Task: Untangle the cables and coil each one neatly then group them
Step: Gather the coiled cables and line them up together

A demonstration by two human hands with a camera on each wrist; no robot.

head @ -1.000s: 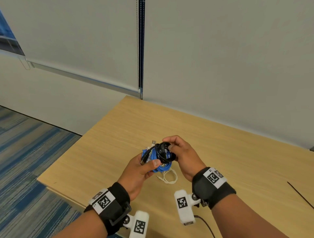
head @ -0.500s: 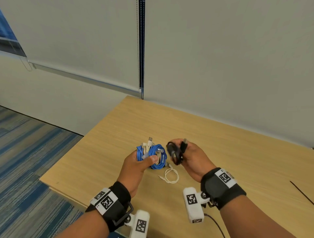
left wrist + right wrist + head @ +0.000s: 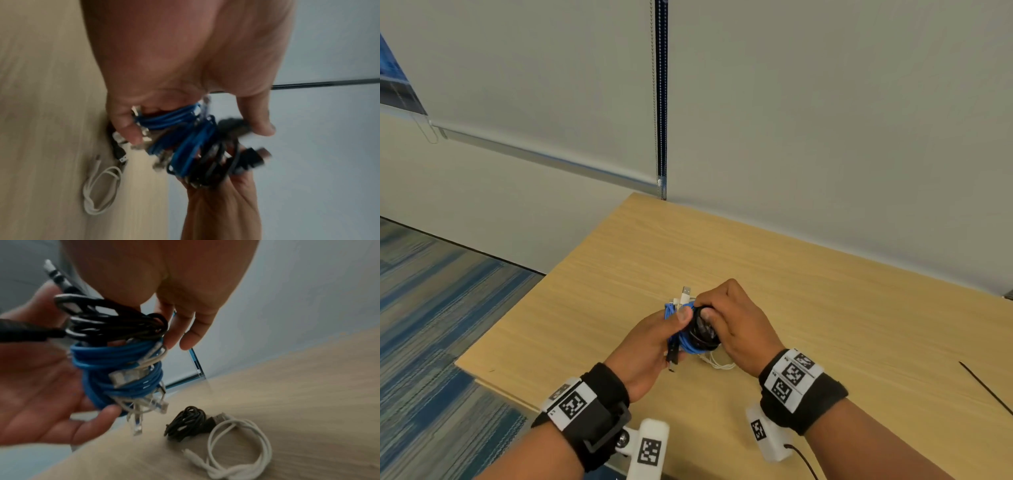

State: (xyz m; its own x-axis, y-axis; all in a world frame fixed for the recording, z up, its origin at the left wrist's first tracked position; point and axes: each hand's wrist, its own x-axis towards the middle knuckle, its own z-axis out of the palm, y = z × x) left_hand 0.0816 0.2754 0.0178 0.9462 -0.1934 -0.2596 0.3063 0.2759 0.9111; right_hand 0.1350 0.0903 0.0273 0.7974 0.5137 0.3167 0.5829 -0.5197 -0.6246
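Note:
My left hand (image 3: 654, 339) grips a blue cable coil (image 3: 683, 337) wound with pale connectors, held above the wooden table (image 3: 825, 308). My right hand (image 3: 729, 315) holds a black cable coil (image 3: 702, 332) and presses it against the blue one. The right wrist view shows the black coil (image 3: 115, 324) stacked on the blue coil (image 3: 119, 366), over the left palm (image 3: 41, 386). A white coiled cable (image 3: 238, 447) and a small black coiled cable (image 3: 187, 421) lie on the table beneath. The white cable (image 3: 100, 186) also shows in the left wrist view.
The table's near-left edge (image 3: 493, 377) drops to blue striped carpet (image 3: 431, 325). A thin black strip (image 3: 983, 387) lies at the table's right. A blind cord (image 3: 661, 102) hangs on the wall behind.
A second ago the black coil was against the blue one. Half a second ago my right hand held it apart to the right. Now it is back against the blue coil.

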